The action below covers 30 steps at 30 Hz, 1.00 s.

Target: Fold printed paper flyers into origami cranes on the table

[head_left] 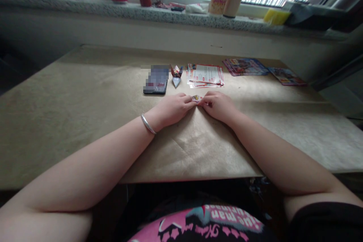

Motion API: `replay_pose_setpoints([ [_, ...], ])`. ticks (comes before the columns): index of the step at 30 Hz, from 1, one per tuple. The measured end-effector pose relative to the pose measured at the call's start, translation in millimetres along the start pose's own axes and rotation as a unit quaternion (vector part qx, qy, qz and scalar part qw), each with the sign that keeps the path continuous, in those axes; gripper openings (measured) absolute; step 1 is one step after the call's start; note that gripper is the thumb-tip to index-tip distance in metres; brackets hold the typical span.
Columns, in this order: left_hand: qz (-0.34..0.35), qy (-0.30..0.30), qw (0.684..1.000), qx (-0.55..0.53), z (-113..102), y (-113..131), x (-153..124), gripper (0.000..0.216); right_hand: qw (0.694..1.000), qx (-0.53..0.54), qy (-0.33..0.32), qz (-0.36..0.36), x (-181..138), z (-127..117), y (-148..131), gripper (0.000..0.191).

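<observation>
My left hand (172, 109) and my right hand (219, 106) rest close together on the table covered in brown paper (85, 98). Both pinch a small folded piece of printed paper (196, 98) between their fingertips; most of it is hidden under the fingers. A silver bangle (148, 124) circles my left wrist. Just beyond the hands lies a small folded paper shape (176, 75) with a pointed tip, next to a dark phone (155, 79).
A stack of red-and-white printed leaflets (204, 75) lies behind the hands, with more coloured leaflets (245, 66) and another (287, 76) to the right. The windowsill (159, 12) holds a red can, cups, a yellow sponge (276, 16) and other bits.
</observation>
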<state>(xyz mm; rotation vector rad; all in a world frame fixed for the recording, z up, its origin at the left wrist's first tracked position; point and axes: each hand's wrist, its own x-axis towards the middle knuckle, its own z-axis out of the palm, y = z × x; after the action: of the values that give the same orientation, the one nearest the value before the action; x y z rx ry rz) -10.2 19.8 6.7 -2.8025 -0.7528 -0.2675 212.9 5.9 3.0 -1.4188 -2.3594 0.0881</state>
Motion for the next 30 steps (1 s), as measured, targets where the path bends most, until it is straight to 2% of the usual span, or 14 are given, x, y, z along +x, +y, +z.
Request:
replay_pose_setpoints([
  [6, -0.013, 0.015, 1.000, -0.009, 2.9, 3.8, 1.7, 0.033, 0.998, -0.052, -0.013, -0.033, -0.8, -1.9, -1.0, 0.025],
  [13, -0.036, -0.010, 0.999, -0.010, -4.6, 10.5, 3.4, 0.032, 0.988, -0.140, -0.035, -0.047, -4.0, -11.5, -13.5, 0.029],
  [20, -0.050, -0.022, 0.999, -0.006, -11.7, 9.2, 0.6, 0.030, 0.993, -0.109, -0.039, -0.002, -4.4, -17.8, -7.7, 0.025],
  [26, -0.094, -0.051, 0.994, 0.000, -17.9, 10.9, 0.8, 0.030, 0.994, -0.101, -0.044, 0.000, -5.6, -20.5, -0.3, 0.025],
  [30, -0.101, -0.045, 0.994, -0.005, -17.8, 9.0, -0.4, 0.030, 0.994, -0.095, -0.051, 0.003, -6.4, -22.3, 2.4, 0.026],
])
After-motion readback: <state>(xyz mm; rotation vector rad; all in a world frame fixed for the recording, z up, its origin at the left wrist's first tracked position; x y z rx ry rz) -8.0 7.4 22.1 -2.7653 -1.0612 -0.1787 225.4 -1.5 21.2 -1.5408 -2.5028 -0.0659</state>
